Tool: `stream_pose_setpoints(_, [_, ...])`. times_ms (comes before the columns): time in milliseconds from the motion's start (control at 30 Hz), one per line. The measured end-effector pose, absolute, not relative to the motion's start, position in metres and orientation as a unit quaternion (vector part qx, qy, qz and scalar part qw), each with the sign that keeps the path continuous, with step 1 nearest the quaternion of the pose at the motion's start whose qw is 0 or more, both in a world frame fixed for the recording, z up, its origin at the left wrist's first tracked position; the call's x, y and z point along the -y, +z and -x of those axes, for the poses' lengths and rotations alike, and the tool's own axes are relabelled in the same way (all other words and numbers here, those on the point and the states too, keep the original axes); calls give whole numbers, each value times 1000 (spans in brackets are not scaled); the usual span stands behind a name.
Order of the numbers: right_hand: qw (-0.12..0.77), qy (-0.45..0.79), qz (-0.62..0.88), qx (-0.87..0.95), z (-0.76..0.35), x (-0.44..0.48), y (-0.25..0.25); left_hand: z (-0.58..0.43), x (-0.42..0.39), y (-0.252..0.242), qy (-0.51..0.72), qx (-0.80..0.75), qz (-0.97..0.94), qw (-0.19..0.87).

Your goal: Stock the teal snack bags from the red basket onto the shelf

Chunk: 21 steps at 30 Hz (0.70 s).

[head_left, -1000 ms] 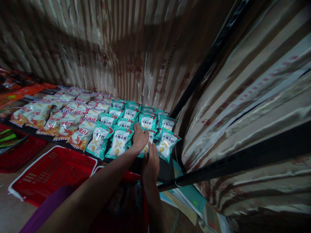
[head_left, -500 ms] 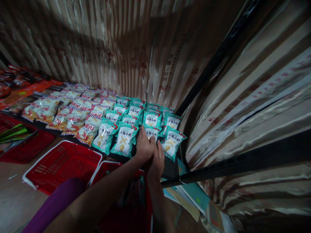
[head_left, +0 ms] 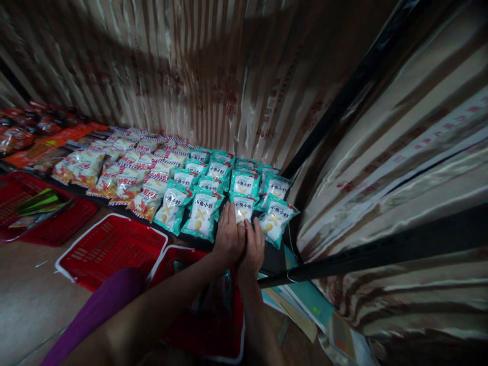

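Both hands are at the lower part of a teal-and-white snack bag (head_left: 243,207) in the front row. My left hand (head_left: 229,238) has its fingers along the bag's left edge, the thumb near its bottom. Close beside it, my right hand (head_left: 253,249) holds the lower right side between thumb and fingers. The bag's bottom edge is hidden by the hands. Matching teal bags stand to either side, one on the left (head_left: 203,213) and one on the right (head_left: 277,221), with several more in rows behind.
White-and-orange snack bags (head_left: 148,195) fill the black shelf (head_left: 272,259) to the left, with orange packets (head_left: 57,140) beyond. Red baskets (head_left: 114,249) stand on the floor below; the one under my arms (head_left: 206,335) holds dark packets. A black post (head_left: 328,122) and striped curtain (head_left: 381,152) border the right.
The view has shifted, so the shelf appears farther right. My hands have slid slightly down the teal bag, and more of its front shows.
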State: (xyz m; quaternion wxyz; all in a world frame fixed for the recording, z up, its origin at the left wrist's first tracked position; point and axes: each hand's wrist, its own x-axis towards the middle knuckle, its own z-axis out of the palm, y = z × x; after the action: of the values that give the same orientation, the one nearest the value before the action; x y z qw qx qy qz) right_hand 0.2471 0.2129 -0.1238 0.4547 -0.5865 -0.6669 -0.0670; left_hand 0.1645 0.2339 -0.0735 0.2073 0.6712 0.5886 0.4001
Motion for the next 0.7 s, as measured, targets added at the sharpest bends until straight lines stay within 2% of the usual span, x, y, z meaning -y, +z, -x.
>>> stream_pose_setpoints(333, [482, -72, 619, 616, -241, -212, -112, -132, -163, -96, 413, -506, -721, 232])
stream_pose_setpoints(700, [479, -149, 664, 555, -260, -201, -94, -131, -148, -105, 422, -494, -723, 234])
